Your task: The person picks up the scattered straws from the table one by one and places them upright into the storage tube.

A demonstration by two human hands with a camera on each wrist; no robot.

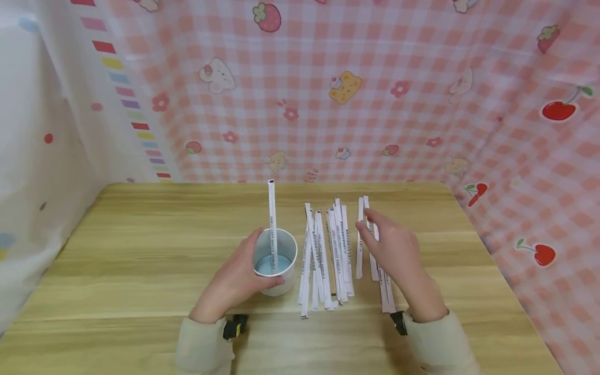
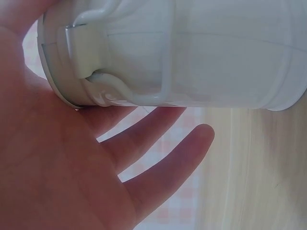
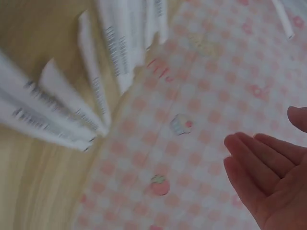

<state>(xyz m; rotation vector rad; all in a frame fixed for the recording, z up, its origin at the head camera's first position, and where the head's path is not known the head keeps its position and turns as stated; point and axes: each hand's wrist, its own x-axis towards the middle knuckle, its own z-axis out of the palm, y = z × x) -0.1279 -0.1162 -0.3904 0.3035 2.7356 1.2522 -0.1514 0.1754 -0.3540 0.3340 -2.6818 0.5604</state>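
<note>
The left hand (image 1: 234,278) grips a white cylindrical cup (image 1: 277,287) containing one white paper-wrapped stick (image 1: 272,208). The right hand (image 1: 400,252), fingers extended, hovers over similar sticks (image 1: 387,298).

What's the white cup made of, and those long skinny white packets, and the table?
The cup looks like smooth plastic or painted metal, softly shiny; I can't tell which. The packets seem to be paper: flat, matte, with dark print. The table looks wooden, from its streaky grain, but might be printed.
</note>
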